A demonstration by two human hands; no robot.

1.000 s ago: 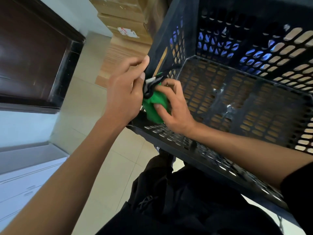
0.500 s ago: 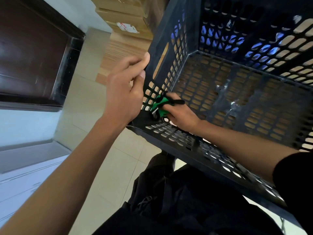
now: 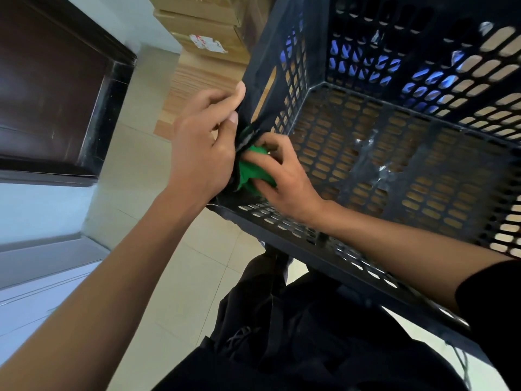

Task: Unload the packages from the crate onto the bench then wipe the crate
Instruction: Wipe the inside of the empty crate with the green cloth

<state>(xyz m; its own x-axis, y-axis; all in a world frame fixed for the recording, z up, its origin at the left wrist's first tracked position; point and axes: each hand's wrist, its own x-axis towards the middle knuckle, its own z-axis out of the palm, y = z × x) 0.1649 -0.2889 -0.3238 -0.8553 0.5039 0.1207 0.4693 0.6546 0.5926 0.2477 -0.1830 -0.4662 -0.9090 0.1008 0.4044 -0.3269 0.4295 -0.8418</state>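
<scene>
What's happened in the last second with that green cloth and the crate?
The right hand rubbed the green cloth down the crate corner wall, then back up to about where it began. The left hand kept its grip on the corner edge. The crate stayed tilted, with no packages inside.

Dark wooden door [image 3: 48, 88] upper left, black frame. Beige tiled floor [image 3: 180, 277] below. Stacked cardboard boxes [image 3: 203, 21] at top, one with a torn white label [image 3: 207, 43]. White cabinet [image 3: 33, 292] lower left.
</scene>
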